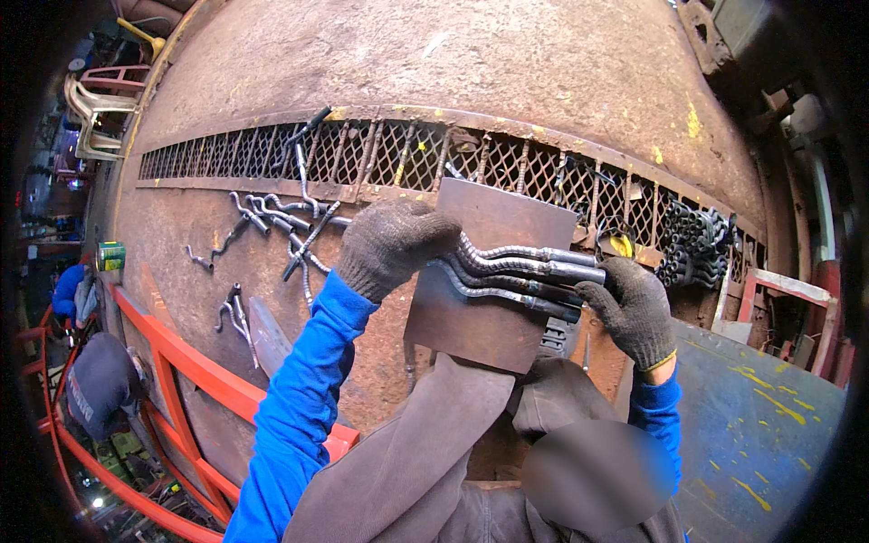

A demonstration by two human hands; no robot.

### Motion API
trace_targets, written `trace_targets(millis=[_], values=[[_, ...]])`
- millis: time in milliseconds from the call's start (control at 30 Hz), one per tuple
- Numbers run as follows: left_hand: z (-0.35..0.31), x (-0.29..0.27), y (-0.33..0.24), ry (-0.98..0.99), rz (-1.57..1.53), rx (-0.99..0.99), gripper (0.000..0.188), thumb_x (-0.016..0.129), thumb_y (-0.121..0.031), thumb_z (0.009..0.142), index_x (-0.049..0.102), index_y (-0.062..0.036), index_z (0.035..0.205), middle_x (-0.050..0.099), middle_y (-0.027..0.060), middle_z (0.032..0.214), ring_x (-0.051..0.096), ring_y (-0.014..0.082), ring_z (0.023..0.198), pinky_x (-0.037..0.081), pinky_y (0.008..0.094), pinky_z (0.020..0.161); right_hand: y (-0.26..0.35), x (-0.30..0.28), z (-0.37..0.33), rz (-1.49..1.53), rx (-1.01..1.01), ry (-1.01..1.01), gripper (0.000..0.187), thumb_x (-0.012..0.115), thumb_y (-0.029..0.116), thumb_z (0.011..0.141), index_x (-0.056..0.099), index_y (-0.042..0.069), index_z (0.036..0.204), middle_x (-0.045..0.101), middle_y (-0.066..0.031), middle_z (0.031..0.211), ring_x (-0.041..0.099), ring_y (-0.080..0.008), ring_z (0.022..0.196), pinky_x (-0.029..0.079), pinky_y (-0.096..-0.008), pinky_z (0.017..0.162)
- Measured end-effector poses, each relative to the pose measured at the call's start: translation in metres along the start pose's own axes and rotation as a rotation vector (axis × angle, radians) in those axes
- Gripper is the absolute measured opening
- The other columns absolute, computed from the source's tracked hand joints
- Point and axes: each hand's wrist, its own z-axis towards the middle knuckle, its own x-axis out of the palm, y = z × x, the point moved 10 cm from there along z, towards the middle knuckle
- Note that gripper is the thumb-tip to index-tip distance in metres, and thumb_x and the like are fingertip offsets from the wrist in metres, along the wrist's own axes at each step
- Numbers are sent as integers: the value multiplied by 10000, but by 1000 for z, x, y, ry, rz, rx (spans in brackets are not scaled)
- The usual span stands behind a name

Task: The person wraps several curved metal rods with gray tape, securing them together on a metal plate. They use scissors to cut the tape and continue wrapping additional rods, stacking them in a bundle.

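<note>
Grey-gloved and knuckles up, the left hand (396, 242) curls its fingers around the left ends of several bent metal bars (529, 268), held over a flat plate (511, 213). The right hand (634, 315), angled inward, grasps their straight ends between thumb and fingers.

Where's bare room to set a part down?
Widest: rusty surface beyond the mesh grating. Also the yellow-flecked grey sheet, right of the right hand. Crowded: left of the left hand, with loose bent tubes; grating's right end, by stacked tubes.
</note>
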Motion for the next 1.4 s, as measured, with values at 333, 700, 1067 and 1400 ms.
trace_targets(millis=[333, 700, 1067, 1400], values=[[2, 4, 2, 22, -21, 9, 291, 785, -157, 742, 742, -109, 1026, 714, 115, 978, 701, 309, 855, 565, 406, 734, -1, 4, 2, -186, -32, -14, 343, 714, 424, 863, 717, 85, 914, 653, -170, 774, 658, -350, 709, 503, -426, 615], [-74, -14, 116, -307, -423, -715, 222, 755, -175, 886, 729, -15, 1038, 744, 79, 945, 655, 133, 831, 536, 293, 747, -21, 1, 0, -50, 103, -9, 405, 767, 409, 809, 617, 40, 732, 575, -164, 661, 592, -349, 619, 449, -424, 566], [-111, 39, 155, 21, 322, -366, 287, 756, -230, 772, 728, -169, 1051, 674, 66, 1129, 591, 309, 1100, 462, 428, 968, -43, -10, -14, 195, 143, -158, 254, 668, 221, 935, 668, 11, 792, 631, -90, 645, 586, -155, 555, 435, -322, 539], [-109, 84, 173, 47, 556, -149, 148, 674, -293, 851, 685, -148, 880, 677, 77, 967, 634, 300, 927, 472, 445, 830, -39, -16, -15, 218, 154, -188, 244, 642, 208, 955, 656, 6, 818, 607, -74, 645, 547, -140, 573, 411, -309, 549]])
